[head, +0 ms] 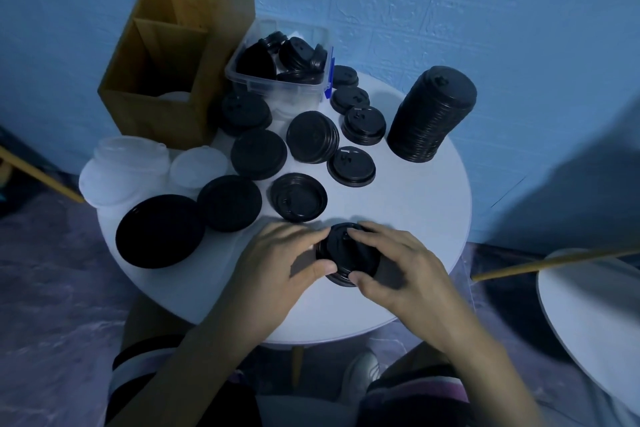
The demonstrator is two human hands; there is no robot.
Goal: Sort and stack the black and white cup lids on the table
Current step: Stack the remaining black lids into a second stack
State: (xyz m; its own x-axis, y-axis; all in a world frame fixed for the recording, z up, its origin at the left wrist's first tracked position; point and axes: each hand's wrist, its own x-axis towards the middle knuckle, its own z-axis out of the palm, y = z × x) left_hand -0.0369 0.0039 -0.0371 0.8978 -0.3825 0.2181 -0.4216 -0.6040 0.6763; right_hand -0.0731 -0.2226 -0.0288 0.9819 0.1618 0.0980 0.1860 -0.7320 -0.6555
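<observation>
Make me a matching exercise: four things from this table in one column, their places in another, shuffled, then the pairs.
Things:
1. tall black lid stack
2. clear plastic bin
3. white lids
4. wooden box

Places:
A. far left, against the wall
B. left edge of the table
C. far right side of the table
D. back of the table, right of the wooden box

Pairs: 1-C, 2-D, 3-B, 4-A

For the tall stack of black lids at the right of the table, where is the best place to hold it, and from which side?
Grip the tall stack of black lids low on its ribbed side wall, coming from its open right side. It leans, so a top grip might spill it, and loose lids lie close at its left.
</observation>
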